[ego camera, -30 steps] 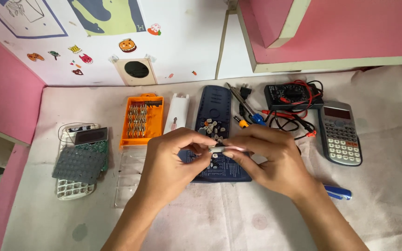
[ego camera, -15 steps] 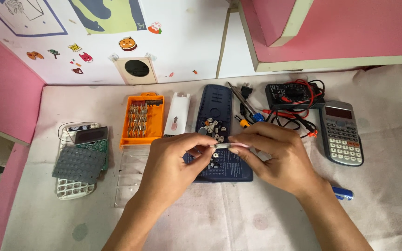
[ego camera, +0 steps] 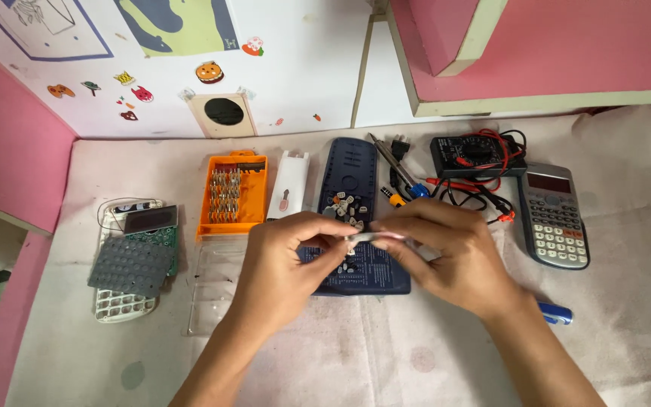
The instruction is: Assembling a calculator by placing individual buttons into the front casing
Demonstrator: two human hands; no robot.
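Observation:
My left hand [ego camera: 289, 264] and my right hand [ego camera: 450, 256] meet over a dark blue calculator cover [ego camera: 353, 181] lying inside-up on the cloth. Together they pinch a small thin silvery tool [ego camera: 363, 238], held level between the fingertips. Several small loose grey key caps [ego camera: 345, 205] lie on the blue cover just beyond my fingers. The tool's tip is hidden by my fingers.
An orange screwdriver-bit case [ego camera: 230, 194] with its clear lid [ego camera: 212, 290], a white slim case [ego camera: 288, 186], a taken-apart calculator with a grey keypad mat [ego camera: 131, 265], a grey calculator [ego camera: 555, 218], a black multimeter with red leads [ego camera: 476, 154], a soldering iron [ego camera: 393, 166] and a blue pen [ego camera: 555, 313] surround my hands.
Both hands have stayed over the blue cover, with only small shifts of the fingers around the silvery tool.

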